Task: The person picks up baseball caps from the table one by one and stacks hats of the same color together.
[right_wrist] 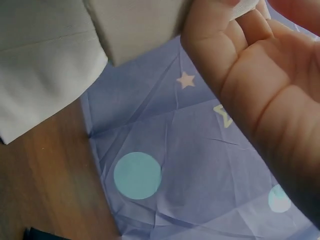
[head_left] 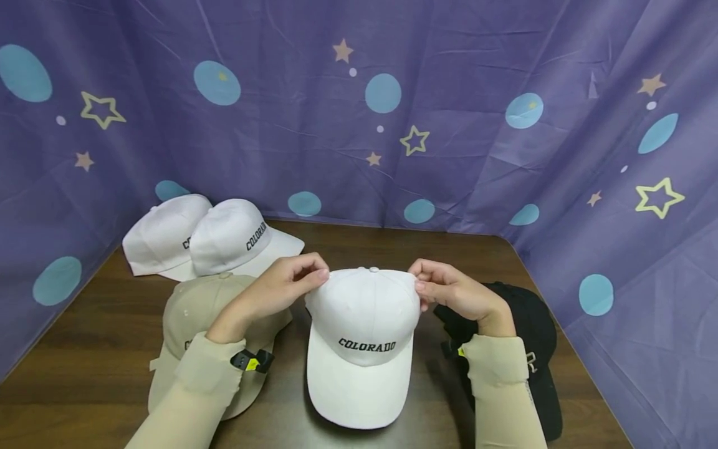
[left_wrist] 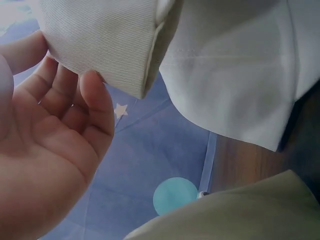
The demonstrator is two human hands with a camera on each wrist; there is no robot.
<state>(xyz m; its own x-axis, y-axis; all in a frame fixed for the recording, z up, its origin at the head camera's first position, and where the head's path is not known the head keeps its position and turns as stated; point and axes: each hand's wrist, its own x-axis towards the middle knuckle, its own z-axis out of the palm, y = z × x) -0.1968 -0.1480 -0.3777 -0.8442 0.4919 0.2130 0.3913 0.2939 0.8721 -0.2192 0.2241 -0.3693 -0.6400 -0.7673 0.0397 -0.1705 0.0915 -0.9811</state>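
Observation:
A white baseball cap (head_left: pixel 364 312) with "COLORADO" in dark letters is held between both hands at the middle of the table, its brim pointing toward me. My left hand (head_left: pixel 286 284) pinches the crown's left side between thumb and fingers. On the opposite side my right hand (head_left: pixel 451 290) pinches the crown in the same way. In the left wrist view the left hand (left_wrist: pixel 55 135) grips the edge of pale fabric (left_wrist: pixel 105 40). The right wrist view shows the right hand (right_wrist: pixel 265 75) at the cap's edge (right_wrist: pixel 135 30), with its fingertips partly out of frame.
Two white caps (head_left: pixel 227 240) overlap at the back left. A beige cap (head_left: pixel 196 305) lies under my left forearm, partly hidden. Beside my right forearm is a black cap (head_left: pixel 521 318). Purple patterned cloth (head_left: pixel 460 75) hangs around the wooden table (head_left: pixel 392 246).

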